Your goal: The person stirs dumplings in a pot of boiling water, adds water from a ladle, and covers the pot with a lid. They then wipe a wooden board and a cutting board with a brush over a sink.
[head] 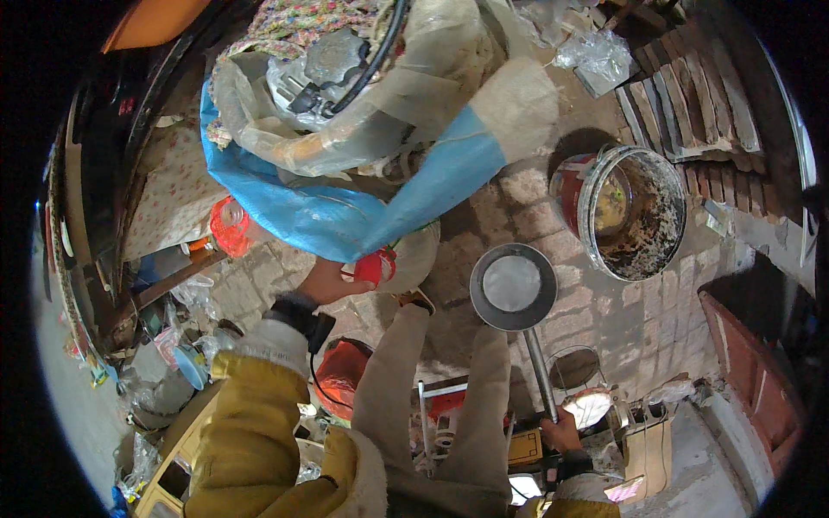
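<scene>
My left hand [333, 281] has its fingers on a red plastic piece [374, 267] that looks like a cap or handle, beside the blue edge of a woven plastic sack [324, 217]. Just behind the red piece is a pale rounded container [414, 256], partly hidden by the sack. On the right, my right hand [562, 432] grips the metal handle of a long-handled ladle or small pan [513, 285]. Its round bowl faces up above the brick floor, right of my left hand.
A dirty bucket [638, 213] stands at the right, with stacked tiles [696, 97] behind it. Near my left arm are a red plastic bag [342, 375] and a blue bowl [190, 366]. A reddish panel [745, 369] stands at the lower right.
</scene>
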Tool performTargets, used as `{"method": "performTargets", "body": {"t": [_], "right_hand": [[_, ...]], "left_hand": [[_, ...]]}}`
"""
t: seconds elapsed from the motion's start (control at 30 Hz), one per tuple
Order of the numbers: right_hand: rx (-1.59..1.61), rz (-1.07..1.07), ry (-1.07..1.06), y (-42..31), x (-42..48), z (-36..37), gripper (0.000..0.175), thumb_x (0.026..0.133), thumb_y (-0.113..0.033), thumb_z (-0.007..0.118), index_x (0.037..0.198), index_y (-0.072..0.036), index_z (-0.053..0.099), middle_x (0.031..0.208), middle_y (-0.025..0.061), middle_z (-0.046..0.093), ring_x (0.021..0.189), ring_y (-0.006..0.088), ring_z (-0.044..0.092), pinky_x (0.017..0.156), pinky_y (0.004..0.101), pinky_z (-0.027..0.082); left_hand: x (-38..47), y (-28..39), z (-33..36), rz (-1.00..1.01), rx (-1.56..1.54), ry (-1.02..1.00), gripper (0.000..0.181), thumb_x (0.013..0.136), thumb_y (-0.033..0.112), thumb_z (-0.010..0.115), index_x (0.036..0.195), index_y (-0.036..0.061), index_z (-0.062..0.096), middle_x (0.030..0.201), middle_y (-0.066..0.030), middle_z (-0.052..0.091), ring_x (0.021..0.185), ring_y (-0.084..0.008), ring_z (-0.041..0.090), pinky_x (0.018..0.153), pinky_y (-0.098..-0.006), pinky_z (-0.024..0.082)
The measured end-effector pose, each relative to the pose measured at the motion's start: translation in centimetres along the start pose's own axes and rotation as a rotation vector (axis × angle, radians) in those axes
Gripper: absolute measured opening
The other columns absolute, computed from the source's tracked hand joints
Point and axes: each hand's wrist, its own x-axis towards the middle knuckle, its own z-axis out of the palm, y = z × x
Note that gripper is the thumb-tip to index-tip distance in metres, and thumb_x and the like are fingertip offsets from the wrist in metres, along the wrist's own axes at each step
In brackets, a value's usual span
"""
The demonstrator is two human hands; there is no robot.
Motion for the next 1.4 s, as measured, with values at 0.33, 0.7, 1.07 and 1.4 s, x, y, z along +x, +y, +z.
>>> {"method": "performTargets", "body": {"t": [0.33, 0.7, 1.07, 1.4], "right_hand": [[-0.017, 0.009, -0.007, -1.8, -1.3, 1.0, 0.012, 0.080, -0.007, 0.059, 0.092, -0.004, 0.058, 0.055, -0.0003, 0.049, 0.042, 0.0094, 0.044, 0.037, 0.0273, 0.033], [-0.087, -0.018, -0.011, -5.0, -3.8, -1.1, 0.008, 0.078, -0.009, 0.058, 0.084, -0.004, 0.057, 0.056, 0.0008, 0.050, 0.041, 0.0106, 0.044, 0.038, 0.0272, 0.036], [-0.118, -0.006, -0.006, -4.4, -4.7, -4.9, 0.010, 0.077, -0.007, 0.060, 0.085, -0.004, 0.056, 0.060, -0.0009, 0.050, 0.045, 0.0090, 0.045, 0.041, 0.0276, 0.036], [-0.078, -0.048, -0.048, -4.5, -5.2, -6.4, 0.009, 0.077, -0.007, 0.059, 0.084, -0.004, 0.055, 0.059, -0.0012, 0.049, 0.043, 0.0085, 0.044, 0.039, 0.0272, 0.033]], "left_hand": [[-4.1, -4.8, 7.8, -0.406, 0.118, 0.562, 0.066, 0.070, 0.047, 0.075, 0.112, -0.0003, 0.057, 0.100, -0.0192, 0.060, 0.090, -0.0359, 0.061, 0.077, -0.0432, 0.049], [-1.4, -2.2, 9.4, -0.524, 0.532, 0.487, 0.069, 0.070, 0.052, 0.073, 0.110, 0.0011, 0.049, 0.111, -0.0209, 0.056, 0.080, -0.0387, 0.065, 0.066, -0.0475, 0.053], [-1.7, -1.4, 9.3, -0.089, 0.967, 0.205, 0.059, 0.073, 0.012, 0.068, 0.128, 0.0117, 0.046, 0.133, -0.0135, 0.042, 0.123, -0.0348, 0.044, 0.085, -0.0436, 0.051], [-2.4, 1.4, 8.7, -0.254, 0.623, 0.479, 0.056, 0.074, 0.020, 0.069, 0.127, 0.0123, 0.052, 0.122, -0.0156, 0.052, 0.107, -0.0374, 0.051, 0.090, -0.0478, 0.044]]}}
